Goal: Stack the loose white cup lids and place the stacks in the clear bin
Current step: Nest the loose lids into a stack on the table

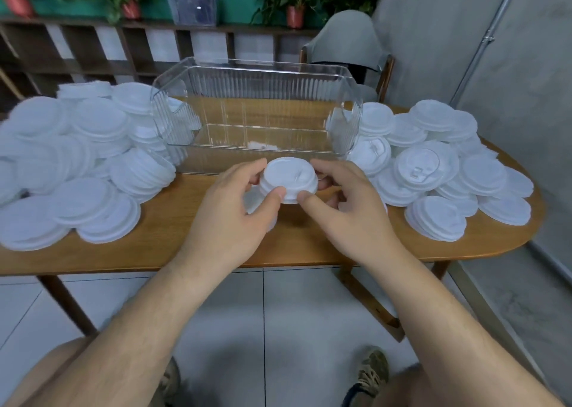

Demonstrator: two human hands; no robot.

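A short stack of white cup lids (286,177) sits between both hands, just above the table in front of the clear bin (257,118). My left hand (229,211) grips its left side, thumb on the front rim. My right hand (349,205) grips the right side the same way. The ribbed clear bin stands at the table's middle and holds no lids that I can see. A large heap of loose white lids (80,159) fills the table's left part. Another heap of lids (445,165) covers the right part.
The wooden table (173,245) has a rounded right end near a grey wall. A grey chair (349,47) stands behind the bin. Shelving with potted plants and a lidded box (193,4) runs along the back. My legs and shoes show below the table edge.
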